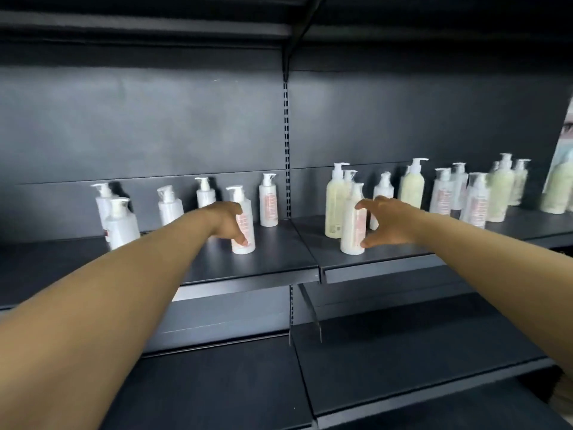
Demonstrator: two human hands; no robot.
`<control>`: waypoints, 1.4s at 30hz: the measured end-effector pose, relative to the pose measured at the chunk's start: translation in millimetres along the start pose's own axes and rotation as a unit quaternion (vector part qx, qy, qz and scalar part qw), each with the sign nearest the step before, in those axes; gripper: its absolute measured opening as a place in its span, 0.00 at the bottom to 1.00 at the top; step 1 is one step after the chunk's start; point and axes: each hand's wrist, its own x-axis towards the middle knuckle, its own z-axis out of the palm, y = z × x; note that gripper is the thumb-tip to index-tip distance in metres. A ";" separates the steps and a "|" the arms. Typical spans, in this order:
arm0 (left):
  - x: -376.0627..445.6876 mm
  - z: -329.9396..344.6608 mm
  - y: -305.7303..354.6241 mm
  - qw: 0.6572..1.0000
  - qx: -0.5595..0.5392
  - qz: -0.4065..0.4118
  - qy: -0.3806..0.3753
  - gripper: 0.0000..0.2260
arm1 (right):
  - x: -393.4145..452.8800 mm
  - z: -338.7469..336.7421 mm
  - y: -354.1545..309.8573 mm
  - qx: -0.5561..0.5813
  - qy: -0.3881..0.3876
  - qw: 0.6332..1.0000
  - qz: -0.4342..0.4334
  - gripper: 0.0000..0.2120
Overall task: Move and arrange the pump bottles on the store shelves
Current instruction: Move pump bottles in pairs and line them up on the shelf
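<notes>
Head view: both your arms reach over the dark metal shelf (279,262), which comes in two sections that meet at the slotted upright (286,150). Your left hand (228,220) curls round a white pump bottle with pinkish print (245,225) standing upright near the front edge of the left section, fingers wrapped low on the body, thumb hidden behind it. Your right hand (387,221) is spread wide, thumb and fingers just at the side of a second white bottle (353,221) near the front edge of the right section; whether it touches yet I cannot tell, and it has nothing gripped. Behind that one stands a pale yellow bottle (334,203); more white and yellowish bottles sit scattered towards the back wall on both sections, the far-right ones blurred. Handling, as a judgement: smooth rigid plastic cylinders, glossy labels, likely slick and moderately heavy if full; tall and narrow, so they tip easily when pushed high. Take hold round the mid-body, not the pump head (235,191), which may swivel or press down. The painted shelf looks flat and smooth, so bottles should slide along it readily.
</notes>
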 end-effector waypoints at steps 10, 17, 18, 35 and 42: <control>62.4 -1.2 84.6 0.998 -0.030 0.049 0.024 0.35 | 9.5 -12.4 106.1 0.027 0.020 0.997 0.072 0.41; 125.0 7.3 128.2 0.994 -0.087 0.038 0.045 0.34 | 63.6 -6.5 183.2 0.046 0.023 0.996 0.067 0.40; 135.2 10.2 134.0 0.993 -0.101 0.032 0.048 0.34 | 75.9 -5.9 193.9 0.051 0.028 0.996 0.062 0.40; 236.8 44.9 196.7 0.892 -0.444 -0.008 0.081 0.24 | 232.1 30.9 302.8 0.366 0.083 0.923 0.081 0.41; 251.9 48.8 198.9 0.884 -0.462 0.015 0.072 0.07 | 262.5 44.1 310.1 0.488 0.072 0.867 0.066 0.22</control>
